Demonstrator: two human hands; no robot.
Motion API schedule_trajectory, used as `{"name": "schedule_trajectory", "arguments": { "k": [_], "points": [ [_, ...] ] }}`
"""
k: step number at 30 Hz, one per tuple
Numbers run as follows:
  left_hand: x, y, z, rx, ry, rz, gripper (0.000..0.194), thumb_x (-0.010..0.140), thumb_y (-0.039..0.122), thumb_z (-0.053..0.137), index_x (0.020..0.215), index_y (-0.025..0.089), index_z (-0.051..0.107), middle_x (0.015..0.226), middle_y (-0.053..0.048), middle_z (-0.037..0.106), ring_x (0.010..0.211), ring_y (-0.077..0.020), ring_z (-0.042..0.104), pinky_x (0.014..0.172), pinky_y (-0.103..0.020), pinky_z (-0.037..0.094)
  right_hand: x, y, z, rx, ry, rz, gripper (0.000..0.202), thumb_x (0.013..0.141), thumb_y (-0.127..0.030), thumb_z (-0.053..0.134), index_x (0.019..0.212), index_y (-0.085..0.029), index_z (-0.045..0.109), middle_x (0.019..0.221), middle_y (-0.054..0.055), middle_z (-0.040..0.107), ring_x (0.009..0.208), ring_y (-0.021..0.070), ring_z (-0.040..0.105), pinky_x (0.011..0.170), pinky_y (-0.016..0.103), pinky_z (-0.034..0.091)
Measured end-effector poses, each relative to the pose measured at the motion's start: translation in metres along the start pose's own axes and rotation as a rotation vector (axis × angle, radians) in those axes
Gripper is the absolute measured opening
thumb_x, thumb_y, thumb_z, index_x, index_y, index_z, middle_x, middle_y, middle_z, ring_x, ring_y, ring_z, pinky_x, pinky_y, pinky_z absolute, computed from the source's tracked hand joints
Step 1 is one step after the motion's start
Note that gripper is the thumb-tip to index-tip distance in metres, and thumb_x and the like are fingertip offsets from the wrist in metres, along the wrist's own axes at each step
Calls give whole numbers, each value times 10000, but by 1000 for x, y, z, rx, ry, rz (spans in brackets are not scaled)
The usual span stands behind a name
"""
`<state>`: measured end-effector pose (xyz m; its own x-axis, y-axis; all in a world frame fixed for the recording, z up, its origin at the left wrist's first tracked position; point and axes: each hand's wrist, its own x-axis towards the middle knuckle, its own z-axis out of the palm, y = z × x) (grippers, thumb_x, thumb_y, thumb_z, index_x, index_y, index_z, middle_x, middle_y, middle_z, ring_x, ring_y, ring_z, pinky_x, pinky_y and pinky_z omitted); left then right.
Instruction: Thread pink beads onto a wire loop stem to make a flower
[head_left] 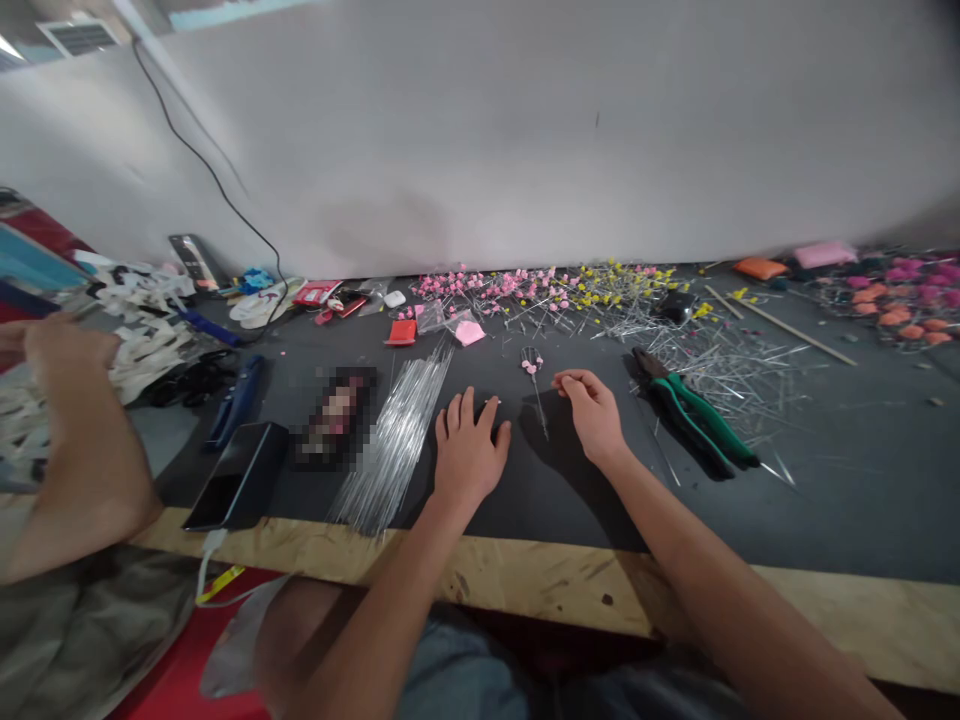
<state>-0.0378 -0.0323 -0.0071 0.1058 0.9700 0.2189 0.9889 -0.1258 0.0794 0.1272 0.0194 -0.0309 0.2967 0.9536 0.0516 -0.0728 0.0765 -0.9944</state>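
Note:
My left hand rests palm down on the dark tabletop, fingers spread, just right of a bundle of thin silvery wires. My right hand is curled, thumb and forefinger pressed together; whatever may be between them is too small to make out. Between the hands, nearer the right one, lies a wire piece with small pink bits at its looped top and a twisted stem pointing toward me. Green-handled pliers lie to the right of my right hand.
Pink-tipped wires and yellow-tipped wires line the back. Loose wires spread behind the pliers. At the left are a phone, a blue stapler-like tool and another person's arm. A wooden edge runs along the front.

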Motion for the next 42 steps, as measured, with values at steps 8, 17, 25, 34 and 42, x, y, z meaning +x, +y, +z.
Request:
{"name": "schedule_trajectory", "arguments": {
  "k": [8, 17, 25, 34, 42],
  "points": [
    [0, -2, 0, 8, -7, 29, 448, 886, 409, 304, 1297, 268, 417, 1400, -101, 344, 1284, -289, 291, 1030, -502, 236, 0, -2, 0, -1, -4, 7, 196, 728, -351, 529, 770, -191, 635, 754, 19, 629, 681, 147, 530, 640, 270, 395],
    [2, -1, 2, 17, -9, 53, 423, 891, 405, 294, 1267, 299, 455, 1391, -91, 359, 1280, -287, 298, 1029, -518, 222, -1, -3, 0, -19, -7, -1, 191, 736, -335, 517, 770, -191, 637, 750, 16, 626, 678, 143, 523, 643, 266, 386],
    [0, -2, 1, -1, 9, 25, 444, 883, 412, 313, 1258, 230, 465, 1392, -113, 348, 1287, -284, 284, 1037, -502, 235, -1, -2, 0, -31, 2, 18, 179, 722, -333, 524, 754, -199, 638, 735, 11, 629, 659, 144, 519, 626, 267, 384],
    [0, -1, 0, 6, -5, 13, 428, 877, 417, 333, 1261, 274, 458, 1406, -98, 319, 1295, -289, 267, 1034, -535, 221, 0, -1, 0, -51, 5, 10, 216, 717, -374, 521, 759, -195, 635, 740, 16, 635, 649, 143, 523, 613, 268, 387],
    [-2, 0, -1, -3, 25, -29, 465, 877, 421, 329, 1280, 213, 434, 1405, -132, 313, 1286, -305, 279, 1024, -537, 242, 0, -3, 0, -38, -2, 11, 203, 716, -366, 522, 748, -200, 636, 738, 11, 631, 654, 145, 523, 629, 276, 389]
  ]
}}
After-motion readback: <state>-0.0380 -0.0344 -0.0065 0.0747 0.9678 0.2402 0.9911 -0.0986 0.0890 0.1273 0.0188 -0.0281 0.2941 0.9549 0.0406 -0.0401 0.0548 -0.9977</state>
